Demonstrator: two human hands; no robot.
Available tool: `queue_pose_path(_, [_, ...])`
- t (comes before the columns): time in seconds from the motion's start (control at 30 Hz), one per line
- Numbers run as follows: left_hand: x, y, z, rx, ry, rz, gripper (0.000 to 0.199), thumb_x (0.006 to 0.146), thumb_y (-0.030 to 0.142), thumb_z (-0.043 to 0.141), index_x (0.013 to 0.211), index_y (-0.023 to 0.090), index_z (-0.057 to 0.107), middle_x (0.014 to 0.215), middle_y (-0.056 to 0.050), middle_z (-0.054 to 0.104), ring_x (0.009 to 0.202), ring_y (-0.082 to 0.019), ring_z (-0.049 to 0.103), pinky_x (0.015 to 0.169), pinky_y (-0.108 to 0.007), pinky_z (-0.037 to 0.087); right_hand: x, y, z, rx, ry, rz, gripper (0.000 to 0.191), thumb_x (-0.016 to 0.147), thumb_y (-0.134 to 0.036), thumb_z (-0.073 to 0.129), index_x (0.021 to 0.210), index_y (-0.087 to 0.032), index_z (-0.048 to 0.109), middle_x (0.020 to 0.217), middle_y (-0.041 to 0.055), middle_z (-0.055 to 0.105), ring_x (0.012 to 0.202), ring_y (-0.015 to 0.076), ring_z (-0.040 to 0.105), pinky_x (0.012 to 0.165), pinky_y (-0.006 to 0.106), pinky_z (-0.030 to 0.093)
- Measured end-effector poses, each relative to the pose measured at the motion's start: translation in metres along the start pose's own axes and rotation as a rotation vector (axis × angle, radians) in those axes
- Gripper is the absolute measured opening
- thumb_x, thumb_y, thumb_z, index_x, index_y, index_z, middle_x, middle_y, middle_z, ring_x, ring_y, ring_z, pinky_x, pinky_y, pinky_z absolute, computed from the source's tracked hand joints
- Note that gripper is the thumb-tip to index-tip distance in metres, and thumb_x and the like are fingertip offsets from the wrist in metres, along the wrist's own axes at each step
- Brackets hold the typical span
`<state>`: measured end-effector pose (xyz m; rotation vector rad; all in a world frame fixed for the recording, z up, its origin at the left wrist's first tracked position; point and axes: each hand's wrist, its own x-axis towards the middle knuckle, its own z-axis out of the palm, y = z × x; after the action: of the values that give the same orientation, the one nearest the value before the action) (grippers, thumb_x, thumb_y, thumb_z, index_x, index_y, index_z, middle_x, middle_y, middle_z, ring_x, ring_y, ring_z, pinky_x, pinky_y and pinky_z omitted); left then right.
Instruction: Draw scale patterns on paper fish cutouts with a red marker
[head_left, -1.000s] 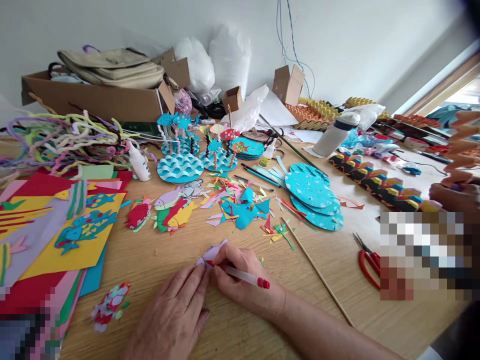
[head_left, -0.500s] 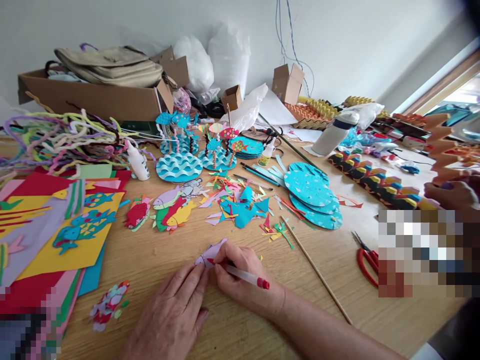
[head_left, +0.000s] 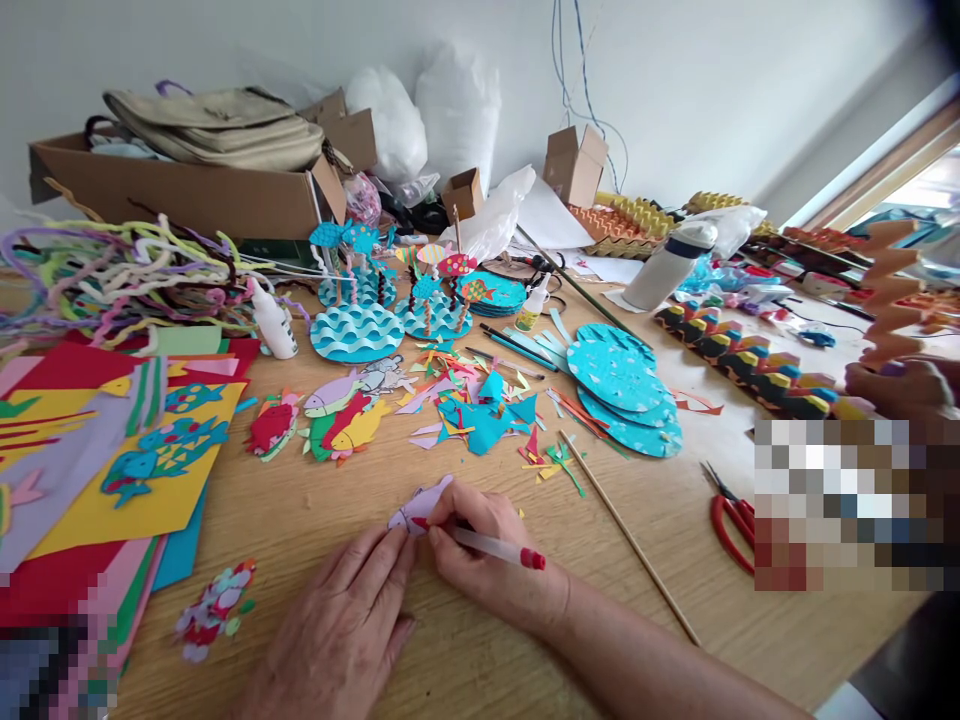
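Observation:
A small purple paper fish [head_left: 431,495] with dark outlines and a red patch lies on the wooden table [head_left: 480,680]. My right hand [head_left: 487,555] pinches a red-capped pen [head_left: 499,547], its tip down at the fish. Flat on the table, my left hand [head_left: 349,600] touches the fish's lower edge with its fingertips; its fingers lie side by side, stretched out. Just beyond are cut paper fish [head_left: 337,420] in purple, green, red and yellow, and blue paper scraps [head_left: 484,425]. Coloured paper dots [head_left: 217,610] sit left of my left hand.
Coloured paper sheets [head_left: 135,510] cover the left side. A wooden stick [head_left: 630,535], blue discs [head_left: 622,390] and red-handled scissors [head_left: 727,525] lie to the right. Glue bottles [head_left: 274,320] and wavy blue bases [head_left: 356,333] stand farther back. Another person's hand [head_left: 904,385] holds folded orange paper.
The pen's capped end has shifted slightly to the right. My left hand stays in place, and the view has moved very slightly.

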<state>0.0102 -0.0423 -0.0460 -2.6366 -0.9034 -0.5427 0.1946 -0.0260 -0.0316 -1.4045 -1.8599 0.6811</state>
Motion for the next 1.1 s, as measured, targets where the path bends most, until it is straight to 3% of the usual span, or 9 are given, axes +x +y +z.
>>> queue_pose_path(1.1, [-0.0001,-0.0008,0.0004,0.012,-0.009,0.013,0.037,0.091,0.024,0.033,0.119,0.012,0.054,0.119,-0.007,0.062,0.108,-0.020,0.055,0.088,-0.030,0.046,-0.0041,0.0044,0.0014,-0.036,-0.004,-0.052,0.010,0.066,-0.012,0.047,0.069,-0.022,0.046,0.052,-0.0065,0.048,0.041,0.0082,0.041,0.044,0.017,0.030])
